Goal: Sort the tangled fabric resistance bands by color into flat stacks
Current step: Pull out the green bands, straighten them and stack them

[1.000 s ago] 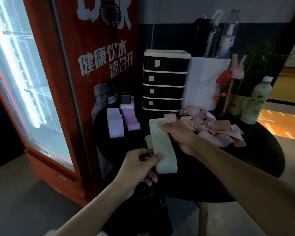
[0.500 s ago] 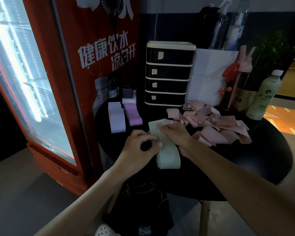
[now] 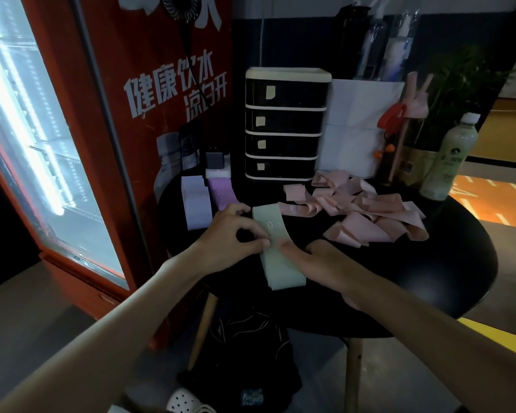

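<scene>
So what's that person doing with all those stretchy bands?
A person is sorting fabric bands by colour on a black table. The left hand pinches the edge of a green band lying flat; the right hand rests straight fingers on it. A lilac stack and a purple stack lie to its left. The pink bands sit tangled on the right.

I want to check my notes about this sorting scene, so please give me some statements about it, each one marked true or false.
1. The green band lies flat on the black table. True.
2. The pink bands form a flat stack. False: they lie in a tangled heap.
3. The drawer unit has four drawers. True.
4. The right hand holds the bottle. False: it rests on the green band, and the bottle stands apart at the far right edge.
</scene>
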The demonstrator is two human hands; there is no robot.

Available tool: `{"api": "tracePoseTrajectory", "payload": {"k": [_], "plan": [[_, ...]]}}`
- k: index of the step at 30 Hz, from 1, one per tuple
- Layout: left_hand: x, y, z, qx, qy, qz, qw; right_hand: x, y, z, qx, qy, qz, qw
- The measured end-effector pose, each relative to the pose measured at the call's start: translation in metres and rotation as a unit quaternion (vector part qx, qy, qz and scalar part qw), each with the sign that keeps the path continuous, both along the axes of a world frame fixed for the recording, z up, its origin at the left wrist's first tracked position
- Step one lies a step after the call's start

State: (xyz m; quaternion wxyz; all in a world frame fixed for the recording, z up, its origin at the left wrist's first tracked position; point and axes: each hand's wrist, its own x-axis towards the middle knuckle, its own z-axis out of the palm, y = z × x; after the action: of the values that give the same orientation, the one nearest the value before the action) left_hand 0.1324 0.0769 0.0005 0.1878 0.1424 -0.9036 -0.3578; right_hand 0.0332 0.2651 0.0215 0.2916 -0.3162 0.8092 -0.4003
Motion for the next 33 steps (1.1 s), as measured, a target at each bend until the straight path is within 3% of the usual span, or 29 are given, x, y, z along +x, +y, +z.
{"api": "tracePoseTrajectory", "payload": {"k": [5,13,17,21,25,31,33], "plan": [[-0.014,-0.006,0.016,-0.018,-0.037,-0.043,0.998,0.006,-0.010,-0.011,-0.031,-0.024,-0.012,0.999],[-0.023,-0.023,0.020,0.077,-0.140,-0.064,0.985,0.008,-0.021,-0.017,-0.084,-0.077,-0.091,0.989],[-0.023,-0.032,0.017,0.089,-0.149,-0.062,0.983,0.005,-0.027,-0.020,-0.066,-0.092,-0.105,0.988],[-0.021,-0.039,0.012,0.100,-0.140,-0.064,0.983,0.005,-0.031,-0.018,-0.106,-0.142,-0.090,0.980],[-0.018,-0.044,0.009,0.109,-0.126,-0.079,0.983,0.012,-0.040,-0.023,-0.075,-0.054,-0.091,0.992],[-0.004,-0.054,0.008,0.142,-0.108,-0.068,0.982,0.009,-0.036,-0.019,-0.176,-0.073,-0.041,0.981],[-0.001,-0.050,0.008,0.134,-0.106,-0.079,0.982,0.003,-0.030,-0.011,-0.151,-0.007,0.007,0.989]]}}
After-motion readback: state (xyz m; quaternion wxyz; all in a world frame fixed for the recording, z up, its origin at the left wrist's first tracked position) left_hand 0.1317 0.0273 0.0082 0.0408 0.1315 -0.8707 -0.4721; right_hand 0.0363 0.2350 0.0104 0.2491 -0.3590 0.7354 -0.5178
